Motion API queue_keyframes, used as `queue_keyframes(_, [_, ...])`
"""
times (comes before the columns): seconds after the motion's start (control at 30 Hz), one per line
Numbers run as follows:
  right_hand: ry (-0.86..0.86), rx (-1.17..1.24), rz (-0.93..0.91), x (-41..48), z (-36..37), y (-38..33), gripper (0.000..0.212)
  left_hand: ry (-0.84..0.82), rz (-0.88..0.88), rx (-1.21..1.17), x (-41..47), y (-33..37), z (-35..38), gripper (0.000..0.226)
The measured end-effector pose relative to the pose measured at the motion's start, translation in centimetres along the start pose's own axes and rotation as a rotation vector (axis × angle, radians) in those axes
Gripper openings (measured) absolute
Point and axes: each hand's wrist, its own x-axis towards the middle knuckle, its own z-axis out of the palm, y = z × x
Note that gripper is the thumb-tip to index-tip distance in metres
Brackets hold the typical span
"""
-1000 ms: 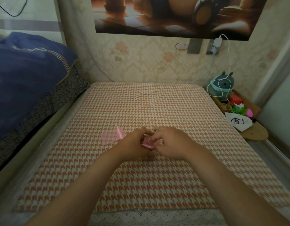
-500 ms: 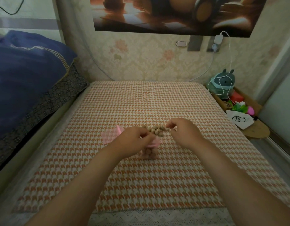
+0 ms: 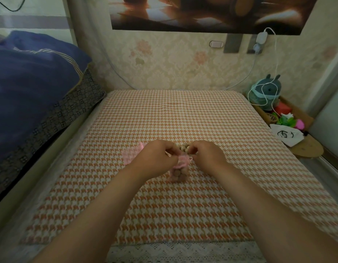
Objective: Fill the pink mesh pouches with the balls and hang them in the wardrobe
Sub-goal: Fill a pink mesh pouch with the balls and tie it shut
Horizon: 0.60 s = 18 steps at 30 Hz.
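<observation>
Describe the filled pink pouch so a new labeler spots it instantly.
On the orange houndstooth mat, find where the left hand and right hand meet. The filled pouch is just below them, toward the camera. Unlike the flat empty pouch left of the hands, it bulges with brown balls.

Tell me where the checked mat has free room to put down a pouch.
Free: the mat from the loose balls to the wall, and right of the right hand. Crowded: the middle, with the left hand, filled pouch and empty pouch.
</observation>
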Motion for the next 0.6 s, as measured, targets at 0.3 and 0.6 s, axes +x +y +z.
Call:
queue_keyframes(0.3, [0.148, 0.416, -0.042, -0.9, -3.5, -2.1, 0.007, -0.013, -0.005, -0.031, 0.1, -0.3, 0.2, 0.024])
queue_keyframes(0.6, [0.012, 0.239, -0.259, -4.4, -6.0, -4.5, 0.007, -0.024, -0.030, -0.147, 0.0, -0.3, 0.4, 0.019])
